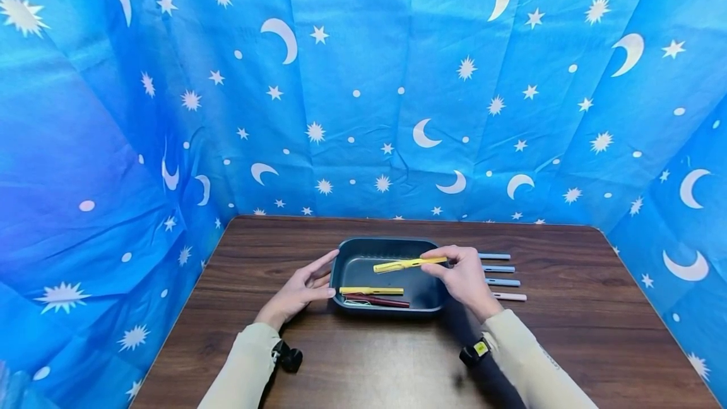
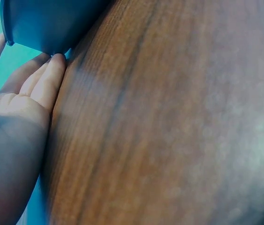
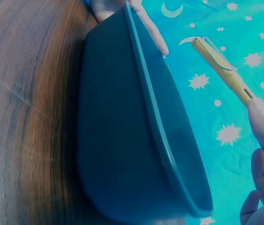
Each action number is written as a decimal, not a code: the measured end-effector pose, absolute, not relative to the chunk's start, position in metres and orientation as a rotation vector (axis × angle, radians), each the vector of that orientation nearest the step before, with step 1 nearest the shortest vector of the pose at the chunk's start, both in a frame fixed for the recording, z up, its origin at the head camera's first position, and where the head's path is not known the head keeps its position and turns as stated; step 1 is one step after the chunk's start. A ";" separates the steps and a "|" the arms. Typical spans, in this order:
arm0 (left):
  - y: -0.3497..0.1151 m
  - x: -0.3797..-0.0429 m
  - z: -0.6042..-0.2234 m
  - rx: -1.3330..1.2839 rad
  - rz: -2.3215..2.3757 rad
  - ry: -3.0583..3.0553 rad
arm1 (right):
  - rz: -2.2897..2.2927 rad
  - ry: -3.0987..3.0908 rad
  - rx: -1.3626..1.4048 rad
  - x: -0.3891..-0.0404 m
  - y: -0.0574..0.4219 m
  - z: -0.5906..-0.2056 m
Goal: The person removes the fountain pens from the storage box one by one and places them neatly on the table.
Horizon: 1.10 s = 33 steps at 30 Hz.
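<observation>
A dark rectangular bin [image 1: 386, 313] stands on the table, a yellow pen [image 1: 372, 291] and a dark red pen [image 1: 377, 300] lying inside near its front wall. Over the bin's right part, my right hand [image 1: 466, 276] pinches another yellow pen [image 1: 400, 265] between thumb and fingers, held by one end. Its metal clip shows in the right wrist view, where the pen [image 3: 223, 70] is raised above the rim. My left hand [image 1: 301, 289] rests against the bin's left side, thumb at the rim. In the left wrist view, its straight fingers [image 2: 50, 82] touch the bin's wall low down.
Right of the bin, several pens lie in a column on the wooden table [image 1: 596, 339]: blue ones such as the blue pen [image 1: 505, 282], and a pale pink pen [image 1: 511, 296] nearest me. A blue star-and-moon curtain [image 1: 375, 112] surrounds the table's back and sides.
</observation>
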<state>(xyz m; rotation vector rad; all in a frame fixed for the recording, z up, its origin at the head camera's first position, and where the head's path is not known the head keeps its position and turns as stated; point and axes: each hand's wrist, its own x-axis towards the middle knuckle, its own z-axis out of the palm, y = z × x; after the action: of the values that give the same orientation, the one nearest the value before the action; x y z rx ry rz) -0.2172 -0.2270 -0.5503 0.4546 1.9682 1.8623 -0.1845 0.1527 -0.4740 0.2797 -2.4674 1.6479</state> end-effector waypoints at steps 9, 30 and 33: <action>-0.226 -0.216 -0.548 0.441 1.868 1.966 | 1.690 -2.392 0.333 -0.180 0.181 -0.476; -0.227 -0.218 -0.550 0.429 1.835 2.003 | 1.641 -2.358 0.204 -0.149 0.247 -0.498; -0.227 -0.218 -0.550 0.420 1.835 2.007 | 1.616 -2.362 0.166 -0.145 0.255 -0.500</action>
<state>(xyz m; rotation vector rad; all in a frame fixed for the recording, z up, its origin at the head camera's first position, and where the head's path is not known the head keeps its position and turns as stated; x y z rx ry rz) -0.2178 -0.2272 -0.5500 0.4200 2.0066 1.8345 -0.1448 0.2548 -0.5004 0.1656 -2.3621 1.6161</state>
